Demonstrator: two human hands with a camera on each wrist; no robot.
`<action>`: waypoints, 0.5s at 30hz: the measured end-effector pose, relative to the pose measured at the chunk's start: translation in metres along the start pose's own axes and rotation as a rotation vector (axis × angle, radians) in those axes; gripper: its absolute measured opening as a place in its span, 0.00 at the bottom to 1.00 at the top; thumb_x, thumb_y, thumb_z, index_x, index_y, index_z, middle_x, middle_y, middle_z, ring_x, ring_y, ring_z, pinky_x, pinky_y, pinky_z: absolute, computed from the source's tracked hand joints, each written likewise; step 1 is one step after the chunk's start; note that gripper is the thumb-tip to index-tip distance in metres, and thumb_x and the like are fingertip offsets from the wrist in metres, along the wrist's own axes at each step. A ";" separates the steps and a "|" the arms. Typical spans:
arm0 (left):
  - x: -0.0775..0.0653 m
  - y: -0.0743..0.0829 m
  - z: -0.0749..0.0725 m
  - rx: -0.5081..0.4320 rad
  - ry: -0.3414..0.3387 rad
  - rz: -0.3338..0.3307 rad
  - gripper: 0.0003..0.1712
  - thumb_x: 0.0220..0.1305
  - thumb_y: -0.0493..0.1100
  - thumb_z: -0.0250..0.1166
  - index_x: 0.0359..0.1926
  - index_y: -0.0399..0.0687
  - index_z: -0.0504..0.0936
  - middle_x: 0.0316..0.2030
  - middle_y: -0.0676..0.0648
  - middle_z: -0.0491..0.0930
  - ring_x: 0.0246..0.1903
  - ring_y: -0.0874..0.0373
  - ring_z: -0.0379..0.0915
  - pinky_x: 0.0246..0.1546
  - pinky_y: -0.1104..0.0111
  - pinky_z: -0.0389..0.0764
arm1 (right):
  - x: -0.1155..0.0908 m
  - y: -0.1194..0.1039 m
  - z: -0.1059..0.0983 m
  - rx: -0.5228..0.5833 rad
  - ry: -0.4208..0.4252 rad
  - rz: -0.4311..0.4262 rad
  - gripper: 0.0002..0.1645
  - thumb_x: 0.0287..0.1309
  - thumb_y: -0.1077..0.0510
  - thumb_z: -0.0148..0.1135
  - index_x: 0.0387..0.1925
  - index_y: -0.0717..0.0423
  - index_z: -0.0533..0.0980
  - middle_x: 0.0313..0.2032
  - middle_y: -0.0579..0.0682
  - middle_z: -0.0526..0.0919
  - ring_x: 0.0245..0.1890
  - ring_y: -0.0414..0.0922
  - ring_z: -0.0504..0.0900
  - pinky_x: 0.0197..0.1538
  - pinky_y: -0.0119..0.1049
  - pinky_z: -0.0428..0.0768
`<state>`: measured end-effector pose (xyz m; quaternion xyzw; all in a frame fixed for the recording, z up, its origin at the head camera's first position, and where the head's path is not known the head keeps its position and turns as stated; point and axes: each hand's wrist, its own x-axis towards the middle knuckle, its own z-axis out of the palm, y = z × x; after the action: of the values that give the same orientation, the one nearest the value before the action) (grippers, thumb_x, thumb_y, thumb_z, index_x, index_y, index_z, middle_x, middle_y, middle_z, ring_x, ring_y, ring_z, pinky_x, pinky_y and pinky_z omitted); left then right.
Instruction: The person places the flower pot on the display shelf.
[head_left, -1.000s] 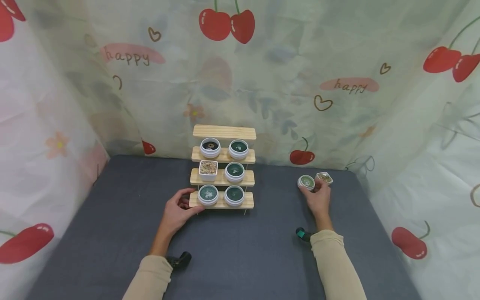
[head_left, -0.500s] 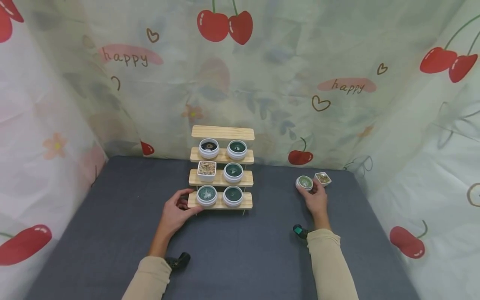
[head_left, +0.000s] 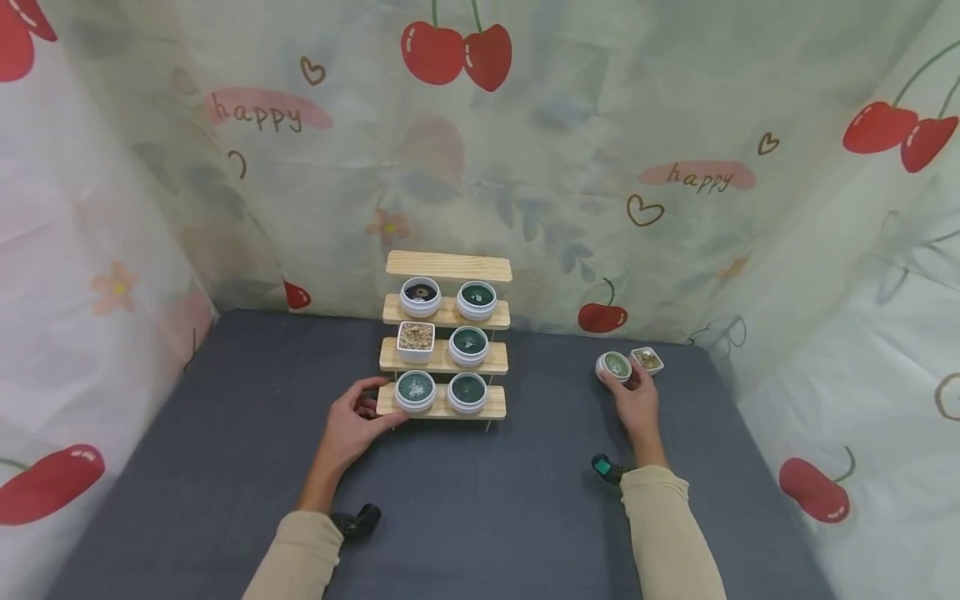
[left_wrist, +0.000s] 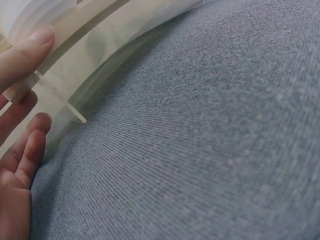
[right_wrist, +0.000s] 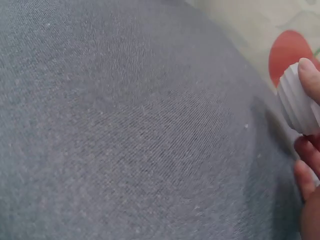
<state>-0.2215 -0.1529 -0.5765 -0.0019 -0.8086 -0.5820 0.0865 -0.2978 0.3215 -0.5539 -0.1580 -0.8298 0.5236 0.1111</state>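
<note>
My left hand (head_left: 358, 423) grips the left end of a tiered wooden stand (head_left: 450, 266) at its lowest shelf. In the left wrist view the thumb (left_wrist: 27, 55) lies on top of that shelf and fingers reach beneath it. Several small white bowls stand on the stand's lower tiers, among them a round one with a speckled green inside (head_left: 415, 389) close to my left thumb. Further right, my right hand (head_left: 637, 408) holds a round white bowl with a pale green inside (head_left: 615, 365), ribbed outside in the right wrist view (right_wrist: 296, 102). Whether it touches the table cannot be told.
A square white bowl with brownish contents (head_left: 647, 359) stands just beyond my right fingers. Another square bowl (head_left: 416, 337) of grainy-looking contents sits on the stand's second tier from the bottom. The dark grey tabletop (head_left: 480, 508) meets a cherry-printed curtain (head_left: 555, 125) behind.
</note>
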 end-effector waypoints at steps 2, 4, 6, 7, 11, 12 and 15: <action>0.000 0.000 -0.001 0.000 0.005 0.000 0.38 0.46 0.48 0.84 0.60 0.55 0.80 0.42 0.44 0.83 0.33 0.60 0.76 0.33 0.74 0.76 | -0.001 -0.006 0.001 0.012 -0.010 -0.003 0.45 0.62 0.47 0.72 0.74 0.56 0.64 0.64 0.60 0.76 0.56 0.46 0.75 0.50 0.27 0.71; 0.000 0.000 -0.001 0.000 0.009 0.000 0.38 0.46 0.47 0.84 0.60 0.54 0.80 0.43 0.44 0.83 0.33 0.61 0.76 0.33 0.74 0.76 | -0.002 -0.015 0.003 0.025 -0.026 -0.011 0.43 0.61 0.46 0.72 0.72 0.55 0.66 0.64 0.59 0.77 0.56 0.44 0.76 0.46 0.21 0.71; 0.000 0.000 0.000 0.000 0.010 -0.001 0.39 0.46 0.47 0.85 0.60 0.52 0.80 0.45 0.44 0.83 0.33 0.62 0.76 0.34 0.75 0.76 | -0.002 -0.023 0.006 0.038 -0.043 -0.031 0.42 0.60 0.47 0.73 0.71 0.56 0.68 0.63 0.59 0.78 0.57 0.45 0.78 0.43 0.19 0.72; 0.000 0.000 0.000 0.001 0.008 -0.001 0.39 0.46 0.47 0.85 0.60 0.52 0.79 0.46 0.43 0.83 0.34 0.63 0.76 0.34 0.75 0.77 | -0.003 -0.028 0.007 0.043 -0.055 -0.048 0.42 0.60 0.48 0.74 0.70 0.56 0.68 0.63 0.59 0.78 0.58 0.47 0.78 0.43 0.18 0.73; 0.000 0.001 0.000 -0.009 -0.005 -0.007 0.39 0.46 0.47 0.85 0.61 0.50 0.79 0.47 0.42 0.83 0.34 0.63 0.77 0.35 0.75 0.77 | -0.005 -0.051 0.013 0.060 -0.119 -0.131 0.41 0.59 0.50 0.74 0.69 0.57 0.68 0.65 0.58 0.74 0.64 0.51 0.77 0.48 0.21 0.76; -0.001 0.001 0.000 -0.008 -0.007 -0.009 0.39 0.46 0.47 0.85 0.61 0.51 0.79 0.46 0.42 0.83 0.34 0.63 0.76 0.35 0.75 0.77 | -0.006 -0.057 0.014 0.051 -0.132 -0.152 0.41 0.59 0.49 0.74 0.70 0.56 0.68 0.65 0.58 0.73 0.65 0.51 0.76 0.50 0.22 0.76; -0.001 0.002 0.000 -0.004 -0.006 -0.017 0.39 0.46 0.48 0.84 0.60 0.52 0.80 0.45 0.43 0.83 0.34 0.62 0.76 0.34 0.75 0.76 | -0.009 -0.078 0.019 0.052 -0.167 -0.228 0.40 0.60 0.50 0.74 0.70 0.54 0.68 0.65 0.57 0.70 0.66 0.51 0.76 0.52 0.22 0.76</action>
<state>-0.2206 -0.1521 -0.5744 0.0032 -0.8077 -0.5843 0.0792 -0.3077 0.2704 -0.4916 -0.0157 -0.8348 0.5403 0.1047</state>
